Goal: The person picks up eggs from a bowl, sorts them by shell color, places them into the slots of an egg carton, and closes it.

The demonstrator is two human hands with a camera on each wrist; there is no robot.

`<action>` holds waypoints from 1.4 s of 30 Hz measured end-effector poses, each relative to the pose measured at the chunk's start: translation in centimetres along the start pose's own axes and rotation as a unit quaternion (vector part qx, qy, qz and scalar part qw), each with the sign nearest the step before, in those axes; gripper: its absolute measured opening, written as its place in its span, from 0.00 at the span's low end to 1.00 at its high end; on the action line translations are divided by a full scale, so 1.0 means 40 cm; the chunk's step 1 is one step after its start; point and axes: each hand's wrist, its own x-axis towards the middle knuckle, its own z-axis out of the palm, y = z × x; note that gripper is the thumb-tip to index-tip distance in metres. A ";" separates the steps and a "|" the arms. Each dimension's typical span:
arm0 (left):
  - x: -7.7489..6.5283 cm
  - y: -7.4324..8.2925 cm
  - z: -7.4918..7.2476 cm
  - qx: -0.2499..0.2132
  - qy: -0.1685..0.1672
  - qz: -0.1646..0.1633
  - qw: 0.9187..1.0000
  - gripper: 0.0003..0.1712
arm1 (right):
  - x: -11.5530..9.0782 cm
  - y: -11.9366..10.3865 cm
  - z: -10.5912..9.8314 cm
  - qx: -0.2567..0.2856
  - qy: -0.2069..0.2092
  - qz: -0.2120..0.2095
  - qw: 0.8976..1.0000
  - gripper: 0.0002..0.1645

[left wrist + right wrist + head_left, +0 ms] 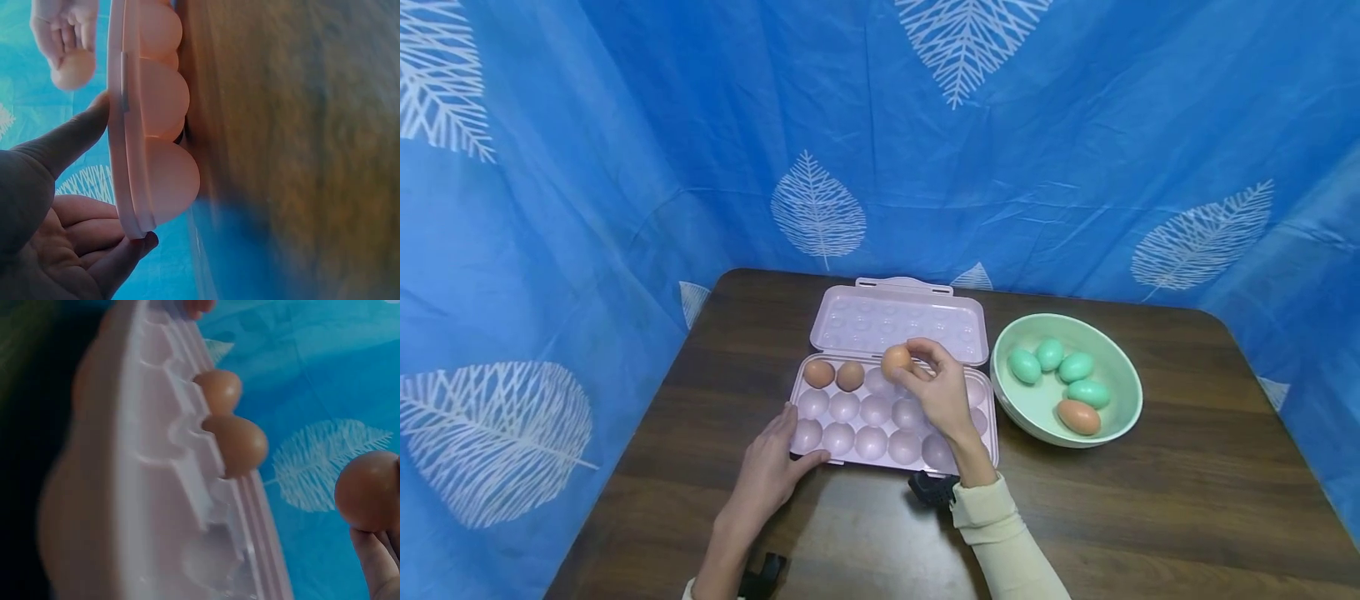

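A pink plastic egg carton (871, 442) lies with its lid (917, 321) folded back. Two brown eggs (818, 373) (240, 445) sit side by side at the left end of its back row. Over that row, just right of them, my right hand (942, 392) pinches another brown egg (896, 363) (369, 490) between thumb and fingers. At the carton's front left corner my left hand (767, 467) holds the rim, thumb (78, 134) on the front edge and fingers around the left side.
Touching distance from the carton's right side, a pale green bowl (1120, 392) holds several green eggs (1026, 366) and one brown egg (1078, 417). The wooden table (1210, 483) ends at a blue curtain (1045, 142) with white leaf prints.
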 end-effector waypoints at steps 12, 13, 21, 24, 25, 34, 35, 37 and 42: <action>0.000 -0.002 -0.002 0.000 -0.002 0.002 1.000 0.49 | -0.013 -0.018 0.075 -0.049 -0.029 0.076 0.995 0.25; -0.001 -0.002 -0.001 -0.001 -0.001 0.002 1.000 0.49 | -0.015 -0.017 0.079 -0.051 -0.030 0.079 0.995 0.25; -0.003 0.001 0.001 -0.008 0.001 0.004 1.000 0.48 | -0.020 -0.004 0.085 -0.064 -0.015 0.088 0.994 0.24; -0.003 0.000 0.000 -0.009 0.005 0.006 1.000 0.48 | -0.019 0.000 0.090 -0.066 -0.018 0.079 0.994 0.23; -0.003 -0.001 0.000 -0.009 0.008 0.006 1.000 0.48 | -0.018 0.000 0.092 -0.072 -0.020 0.074 0.994 0.23; -0.003 -0.003 0.001 -0.005 0.008 0.003 1.000 0.49 | -0.020 0.013 0.102 -0.123 -0.016 0.035 0.992 0.22; -0.003 -0.003 0.001 -0.005 0.007 0.002 1.000 0.49 | -0.017 0.029 0.099 -0.129 -0.014 0.030 0.991 0.23; -0.003 -0.002 0.000 -0.005 0.005 0.001 1.000 0.48 | -0.013 0.060 0.094 -0.141 -0.011 0.027 0.990 0.23; -0.004 -0.001 0.000 -0.004 0.003 0.000 1.000 0.49 | -0.010 0.110 0.084 -0.187 -0.001 0.018 0.982 0.23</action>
